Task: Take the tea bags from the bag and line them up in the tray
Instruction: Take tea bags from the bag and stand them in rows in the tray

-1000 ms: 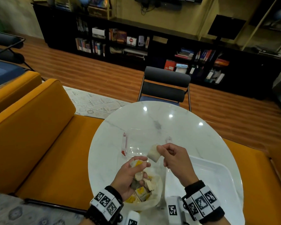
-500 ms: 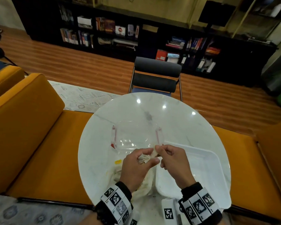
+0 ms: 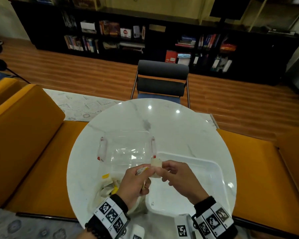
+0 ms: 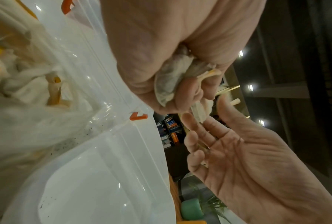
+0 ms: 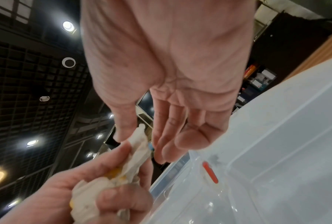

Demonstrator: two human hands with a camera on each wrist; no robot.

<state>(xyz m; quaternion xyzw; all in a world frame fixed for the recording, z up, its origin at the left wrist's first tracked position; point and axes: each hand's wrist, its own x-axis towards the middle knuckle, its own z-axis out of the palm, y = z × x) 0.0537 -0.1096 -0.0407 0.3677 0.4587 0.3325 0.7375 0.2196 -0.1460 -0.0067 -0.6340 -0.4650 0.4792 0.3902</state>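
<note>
left hand (image 3: 134,184) fingers curled round a clump of tea bags (image 4: 177,78) | right hand (image 3: 179,179) thumb and forefinger pinch one tea bag (image 3: 156,167), other fingers loose | held above bag (image 3: 109,188) and tray (image 3: 219,171) on desk (image 3: 162,125) | step: separating one | next: free it, lay in tray

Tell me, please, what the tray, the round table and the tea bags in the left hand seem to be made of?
Tray: white plastic, probably; smooth, slightly glossy, with moulded rounded corners.
Round table: looks like polished marble or an imitation; grey veins, ceiling lights mirrored.
Tea bags gripped by the left hand: thin off-white filter paper, apparently; matte, crumpled, dark contents showing through.
</note>
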